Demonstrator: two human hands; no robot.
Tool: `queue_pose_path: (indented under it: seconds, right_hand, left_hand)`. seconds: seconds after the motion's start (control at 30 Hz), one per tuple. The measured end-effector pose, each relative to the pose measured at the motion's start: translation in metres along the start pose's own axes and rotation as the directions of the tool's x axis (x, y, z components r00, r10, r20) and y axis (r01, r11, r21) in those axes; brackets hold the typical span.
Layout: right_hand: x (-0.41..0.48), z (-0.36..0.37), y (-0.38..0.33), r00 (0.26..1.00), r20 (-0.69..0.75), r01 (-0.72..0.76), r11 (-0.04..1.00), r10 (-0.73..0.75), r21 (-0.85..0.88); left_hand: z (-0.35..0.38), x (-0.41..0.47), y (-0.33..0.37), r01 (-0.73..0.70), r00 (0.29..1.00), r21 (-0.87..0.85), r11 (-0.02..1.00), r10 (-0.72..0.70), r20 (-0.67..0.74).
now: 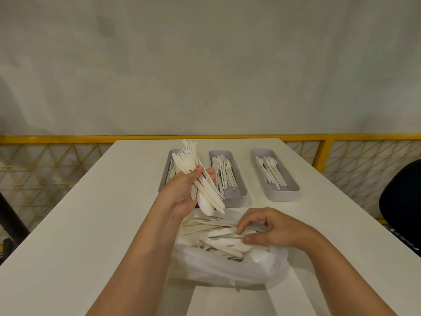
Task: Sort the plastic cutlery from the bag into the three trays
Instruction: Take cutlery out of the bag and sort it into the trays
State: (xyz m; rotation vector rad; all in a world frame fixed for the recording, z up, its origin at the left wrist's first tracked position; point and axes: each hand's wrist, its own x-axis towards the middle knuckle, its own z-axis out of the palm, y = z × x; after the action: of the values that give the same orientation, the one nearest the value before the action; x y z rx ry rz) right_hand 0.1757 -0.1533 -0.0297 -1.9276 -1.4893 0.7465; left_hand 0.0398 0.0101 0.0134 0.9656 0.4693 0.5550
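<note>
A mixed bundle of pale plastic cutlery [185,164] is gripped in the left hand [182,192], with fingers and thumb curled round its middle. It is held raised above the table in front of the left grey rectangular plastic tray [168,160]. The bundle's long axis is tilted from far-left to near-right: fork tines are pointed up and away, and a white spoon bowl [206,205] is pointed down toward the bag. The translucent white plastic bag [216,267] is laid at the near centre of the white table [91,213], its mouth turned toward the trays. Loose cutlery pieces [209,222] are seen inside it, lying mostly left to right. The right hand [271,226] is placed in the bag mouth with fingers curled, and one flat piece [224,233] is pinched between thumb and fingertips. The left tray is partly hidden by the left hand and bundle. Spoons are held in the middle grey tray [237,199] and forks in the right grey tray [284,196], all laid lengthwise with heads far. A yellow mesh railing [325,153] is seen behind the table, and a dark rounded object [401,201] at the right edge.
</note>
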Motion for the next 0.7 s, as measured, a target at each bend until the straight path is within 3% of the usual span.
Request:
queue_pose_path:
  seconds: [0.23,0.3,0.4,0.53,0.6,0.7]
  right_hand:
    - [0.029,-0.021,-0.034,0.983,0.141,-0.084,0.972,0.116,-0.218]
    - [0.038,-0.027,-0.045,0.992,0.068,-0.086,0.968,0.105,-0.235]
    - [0.051,-0.03,-0.061,0.981,-0.194,-0.056,0.983,0.021,-0.177]
    - [0.069,-0.021,-0.083,0.859,-0.502,0.077,0.994,-0.106,-0.079]
    - [0.076,-0.016,-0.093,0.854,-0.507,0.08,0.993,-0.113,-0.087]
    - [0.084,-0.015,-0.104,0.909,-0.414,0.016,0.998,-0.042,-0.066]
  left_hand:
    - [-0.002,0.003,0.002,0.003,0.999,0.038,0.999,-0.004,0.037]
    - [-0.003,0.003,0.001,0.001,0.999,0.059,0.998,-0.004,0.047]
    - [-0.003,0.005,0.0,-0.007,0.999,0.043,0.999,0.005,0.051]
    - [-0.007,0.009,-0.001,-0.005,1.0,0.033,0.999,0.004,0.03]
    - [-0.007,0.007,-0.001,-0.017,0.999,0.082,0.996,0.013,0.043]
    - [-0.005,0.003,0.001,-0.057,0.996,0.093,0.994,0.05,0.069]
